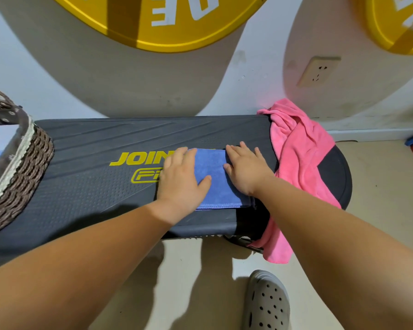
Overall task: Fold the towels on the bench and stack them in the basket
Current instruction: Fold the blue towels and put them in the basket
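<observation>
Blue towel [212, 167]: folded into a small rectangle and laid flat on the dark counter [86, 191], near its middle, partly over the yellow lettering.
Left hand [181, 179]: pressed flat on the towel's left part, fingers [177, 157] straight and close together (nothing is gripped).
Right hand [246, 170]: laid flat on the towel's right edge, fingers [234, 151] straight and slightly spread.
Pink towel [303, 158]: crumpled and draped over the counter's right end, just beside the right hand.
Basket [22, 167]: seen at the counter's left end, well apart from the blue towel.
</observation>
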